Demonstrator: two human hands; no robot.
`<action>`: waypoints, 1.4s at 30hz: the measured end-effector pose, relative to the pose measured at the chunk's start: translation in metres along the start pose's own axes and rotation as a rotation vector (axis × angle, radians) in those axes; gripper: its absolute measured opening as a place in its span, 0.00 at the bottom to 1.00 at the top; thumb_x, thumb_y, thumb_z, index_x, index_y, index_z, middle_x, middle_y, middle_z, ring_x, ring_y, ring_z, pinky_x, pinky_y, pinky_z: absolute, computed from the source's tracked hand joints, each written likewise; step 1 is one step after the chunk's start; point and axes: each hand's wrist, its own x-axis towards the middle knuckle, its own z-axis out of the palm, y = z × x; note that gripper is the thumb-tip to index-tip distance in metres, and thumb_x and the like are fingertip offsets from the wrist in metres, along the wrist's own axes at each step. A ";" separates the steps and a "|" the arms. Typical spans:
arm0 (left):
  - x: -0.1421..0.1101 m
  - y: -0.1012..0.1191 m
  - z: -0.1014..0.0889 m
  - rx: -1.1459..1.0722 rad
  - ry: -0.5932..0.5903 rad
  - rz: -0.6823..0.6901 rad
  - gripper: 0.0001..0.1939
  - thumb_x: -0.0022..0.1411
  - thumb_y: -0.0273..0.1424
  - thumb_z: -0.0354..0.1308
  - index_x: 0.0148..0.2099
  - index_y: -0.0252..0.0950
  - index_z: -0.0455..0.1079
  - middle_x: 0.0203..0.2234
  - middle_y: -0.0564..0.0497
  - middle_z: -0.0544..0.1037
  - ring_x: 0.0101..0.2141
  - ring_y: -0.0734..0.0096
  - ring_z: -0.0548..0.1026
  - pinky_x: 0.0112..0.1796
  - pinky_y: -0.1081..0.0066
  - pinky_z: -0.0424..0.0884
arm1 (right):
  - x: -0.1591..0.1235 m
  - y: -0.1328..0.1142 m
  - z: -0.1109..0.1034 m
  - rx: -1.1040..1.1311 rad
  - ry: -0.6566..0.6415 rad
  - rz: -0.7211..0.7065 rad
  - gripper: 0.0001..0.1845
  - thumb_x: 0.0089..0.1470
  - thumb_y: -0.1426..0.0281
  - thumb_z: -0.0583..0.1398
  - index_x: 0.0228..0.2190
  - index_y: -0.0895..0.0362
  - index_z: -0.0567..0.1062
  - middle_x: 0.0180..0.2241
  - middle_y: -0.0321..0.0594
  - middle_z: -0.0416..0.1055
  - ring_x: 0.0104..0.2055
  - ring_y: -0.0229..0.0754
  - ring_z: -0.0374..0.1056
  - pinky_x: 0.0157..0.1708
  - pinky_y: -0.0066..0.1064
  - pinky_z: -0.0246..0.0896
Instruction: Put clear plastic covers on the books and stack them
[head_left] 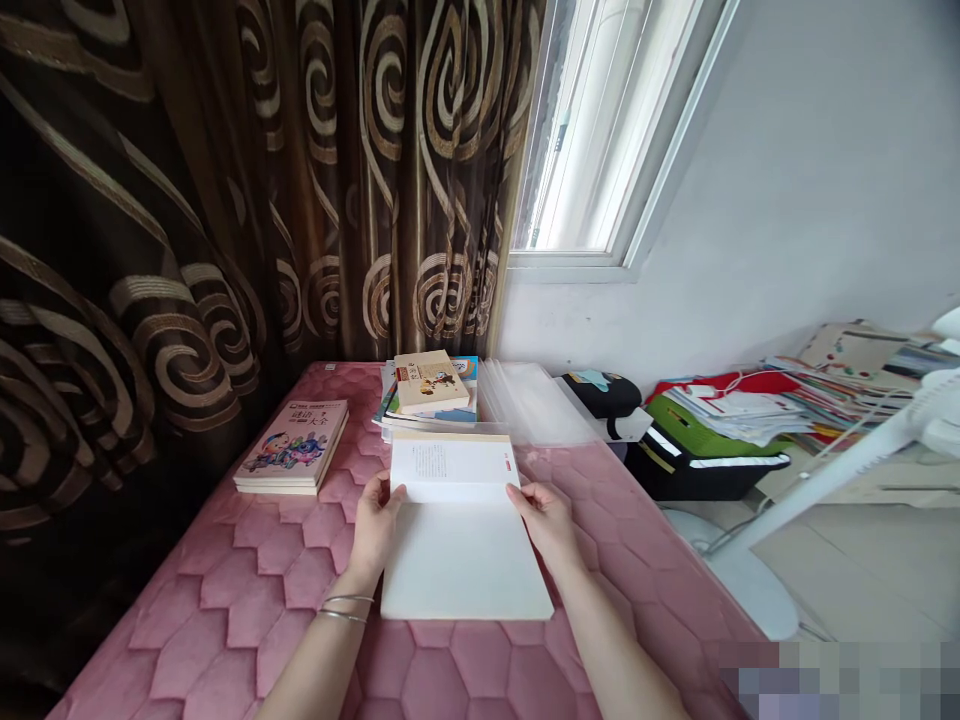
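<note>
An open book [465,560] with white pages lies in front of me on the pink quilted surface. Its lower page looks blank; the raised upper part carries a block of small print and a red mark. My left hand [377,520] pinches the book's left edge near the fold, thumb on top. On the opposite edge, my right hand [547,515] grips in the same way. Just beyond the book stands a small pile of books [431,385], topped by a cream one. To the left sit stacked books [292,445] with a colourful cartoon cover.
Clear plastic sheets [532,405] lie behind the book at right. Past the right edge of the pink surface [435,680] are a green and black storage box [697,460] heaped with papers and a white stand [810,510]. A patterned curtain [390,180] hangs behind.
</note>
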 end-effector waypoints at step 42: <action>-0.001 0.000 0.003 0.057 0.041 -0.015 0.19 0.49 0.38 0.60 0.43 0.35 0.68 0.34 0.49 0.77 0.35 0.68 0.73 0.39 0.69 0.67 | 0.003 -0.004 -0.010 -0.109 -0.066 -0.015 0.22 0.41 0.49 0.62 0.23 0.56 0.75 0.25 0.39 0.74 0.27 0.43 0.66 0.28 0.31 0.59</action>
